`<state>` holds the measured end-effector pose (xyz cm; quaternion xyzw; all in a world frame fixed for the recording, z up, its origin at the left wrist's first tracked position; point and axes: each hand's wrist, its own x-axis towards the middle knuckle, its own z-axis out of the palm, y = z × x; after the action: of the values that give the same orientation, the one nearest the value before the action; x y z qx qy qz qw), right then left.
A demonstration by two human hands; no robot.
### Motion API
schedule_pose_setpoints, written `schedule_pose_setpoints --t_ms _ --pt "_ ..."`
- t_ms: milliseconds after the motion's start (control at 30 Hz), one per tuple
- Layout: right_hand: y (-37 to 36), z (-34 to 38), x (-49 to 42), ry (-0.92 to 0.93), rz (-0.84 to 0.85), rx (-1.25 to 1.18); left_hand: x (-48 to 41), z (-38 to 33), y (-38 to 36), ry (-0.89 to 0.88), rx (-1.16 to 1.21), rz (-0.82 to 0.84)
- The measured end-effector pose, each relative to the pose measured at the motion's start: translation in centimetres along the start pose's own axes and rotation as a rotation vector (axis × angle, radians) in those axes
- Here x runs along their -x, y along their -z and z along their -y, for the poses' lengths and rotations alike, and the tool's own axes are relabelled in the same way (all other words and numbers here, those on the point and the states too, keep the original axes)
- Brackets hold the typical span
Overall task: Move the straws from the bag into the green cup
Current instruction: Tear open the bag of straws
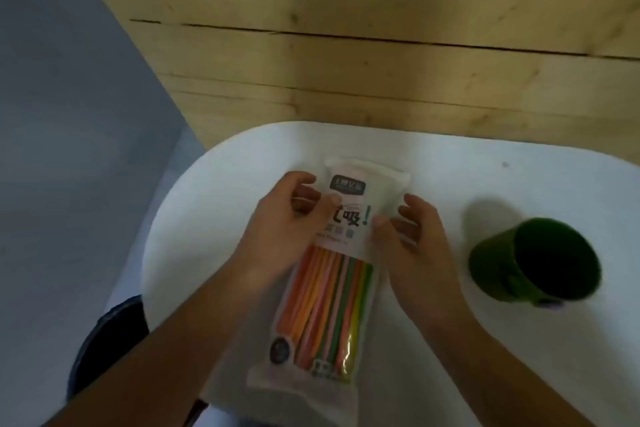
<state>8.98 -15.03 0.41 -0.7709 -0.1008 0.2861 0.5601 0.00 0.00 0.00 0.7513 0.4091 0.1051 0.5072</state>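
Straws (pixel 325 298): orange, pink, green and yellow, packed lengthwise inside the bag (pixel 367 180) and seen through its clear lower half; none is out yet.
Bag: lies flat on the white bench (pixel 242 166), printed end away from the person, and its top looks closed.
Green cup (pixel 498 263): stands to the right of the bag, well apart from it, mouth up, with nothing showing inside.
Left grip (pixel 284 218): at the bag's upper left edge, thumb on the printed face and fingers curled round the edge, holding the bag.
Right grip (pixel 415 243): at the bag's upper right edge, thumb on or just over the film and fingers loosely curled; blur makes it impossible to tell whether it pinches the bag.
Step in hand: most likely getting a hold on both sides of the bag's top to open it.
Doing it well: pinch the film close to the top seam on each side, above the straw ends, and part it gently so the opening stays narrow.
Bag attitude: keep the bag flat or its mouth raised while it opens.
Risk: a hard tear could run down the bag's side and spill straws across the bench.
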Motion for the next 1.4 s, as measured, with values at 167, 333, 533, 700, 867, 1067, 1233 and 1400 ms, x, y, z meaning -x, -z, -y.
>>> schedule_pose_setpoints --t_ms 167,333,533,700,867,1067,1233,1400 --pt "-0.5 -2.2 -1.6 0.112 0.026 -0.058 -0.7 0.5 -0.8 -0.089 0.057 -0.051" --pt "-0.2 -1.2 -1.3 0.125 -0.008 -0.212 1.1 -0.5 -1.2 -0.176 0.112 -0.083" --pt "2.2 3.9 2.4 0.192 0.012 -0.295 5.1 -4.4 -0.3 -0.276 0.291 -0.131" --pt "7.1 8.2 7.7 0.463 0.037 -0.243 9.9 -9.0 0.3 -0.471 0.382 -0.118" --pt "11.2 9.8 12.2 0.747 -0.037 -0.156 13.1 -11.3 0.4 -0.602 0.236 -0.263" --pt "11.1 4.3 14.1 0.764 0.077 -0.054 17.8 -8.7 -2.5 -0.529 0.206 -0.280" --pt "10.9 1.6 14.5 0.762 0.264 -0.141 20.2 -7.6 -3.6 -0.423 0.466 -0.003" --pt "10.6 0.8 14.3 0.715 0.247 -0.112 20.4 -7.0 -3.4 -0.428 0.492 0.047"
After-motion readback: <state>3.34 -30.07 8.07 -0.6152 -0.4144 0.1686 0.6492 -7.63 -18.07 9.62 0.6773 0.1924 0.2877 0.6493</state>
